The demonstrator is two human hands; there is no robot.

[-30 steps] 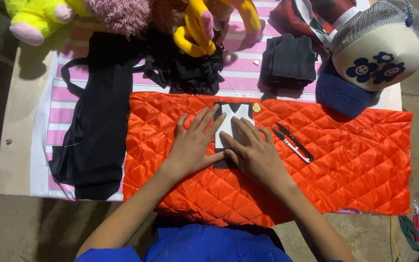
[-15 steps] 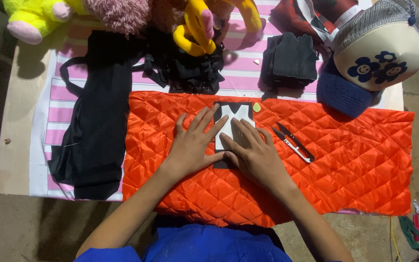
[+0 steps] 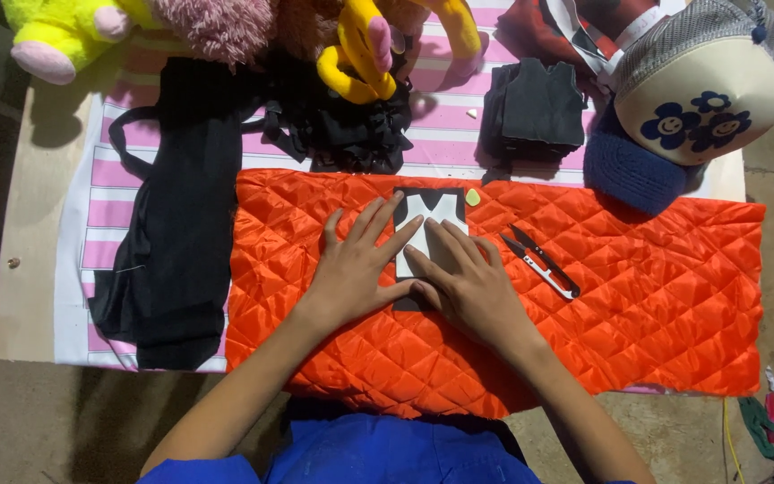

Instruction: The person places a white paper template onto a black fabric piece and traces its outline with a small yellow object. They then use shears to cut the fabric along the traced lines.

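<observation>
Both hands lie flat on a quilted orange fabric (image 3: 638, 296) spread over the worktop (image 3: 33, 242). The left hand (image 3: 351, 269) has its fingers spread, tips on a white paper pattern (image 3: 430, 215) backed by a dark piece. The right hand (image 3: 472, 289) presses fingers together on the pattern's lower edge. Small thread snips (image 3: 541, 263) lie just beside it. Black garments (image 3: 176, 242) and plush toys (image 3: 226, 22) sit nearby

A pale wooden board (image 3: 24, 233) rests on bare concrete floor (image 3: 11, 421); dim light, hard shadows.
</observation>
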